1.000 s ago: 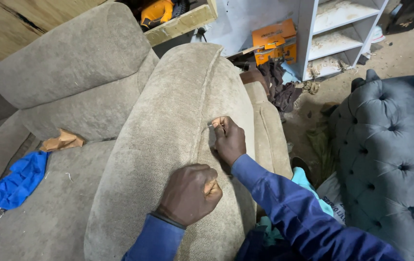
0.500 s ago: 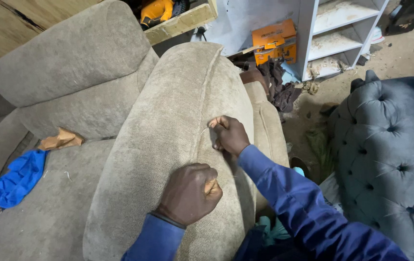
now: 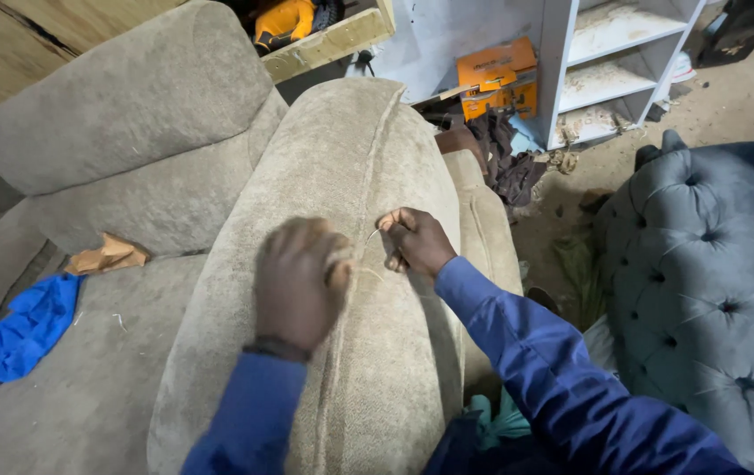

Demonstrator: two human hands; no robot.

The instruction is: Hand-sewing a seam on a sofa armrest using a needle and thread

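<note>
A beige upholstered sofa arm [image 3: 342, 158] with a stitched seam running down its top fills the middle of the view. My right hand [image 3: 414, 243] rests on the seam with its fingers pinched on a thin curved needle [image 3: 372, 234] and thread. My left hand [image 3: 300, 280], blurred by motion, hovers fisted just left of the seam, close to the right hand. Whether it holds the thread is unclear. Both arms wear blue sleeves.
The sofa's back cushion [image 3: 131, 114] and seat lie to the left, with a blue cloth [image 3: 29, 324] and crumpled brown paper [image 3: 106, 255] on the seat. A grey tufted chair [image 3: 711, 281] stands at right. White shelves [image 3: 606, 70], an orange box [image 3: 493, 77] and dark rags sit behind.
My left hand has moved up along the arm toward the right hand. The right hand has stayed at the seam, shifting only slightly.
</note>
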